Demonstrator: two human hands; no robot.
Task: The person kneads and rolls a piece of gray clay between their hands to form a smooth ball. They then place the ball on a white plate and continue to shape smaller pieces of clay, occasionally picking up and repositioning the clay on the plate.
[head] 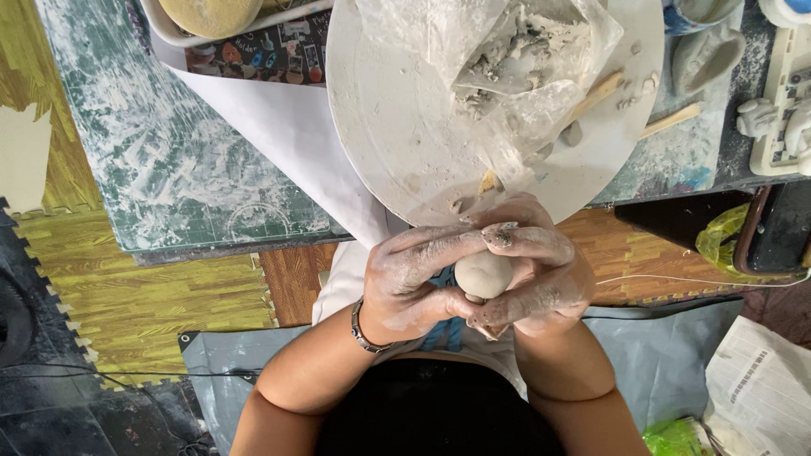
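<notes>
Both hands close around a grey clay lump [483,274], the left hand [414,283] and right hand [528,270] pressing from either side, equally near. Its long axis runs roughly away from the body, pointing toward the white round board [380,110] just beyond, where a plastic bag [515,67] of clay lies.

Across the top of the frame sits a low work table [743,173], its surface smeared with white. Upper left, a green cutting mat [177,160] lies streaked with pale dust. Below it the floor shows through: interlocking foam tiles [127,295] in yellow-green wood grain at left, brown wood-pattern ones [625,249] at centre and right. A grey-blue sheet [667,355] spreads along the bottom. Dark matting [34,279] runs down the far left edge. Light is even and soft.
</notes>
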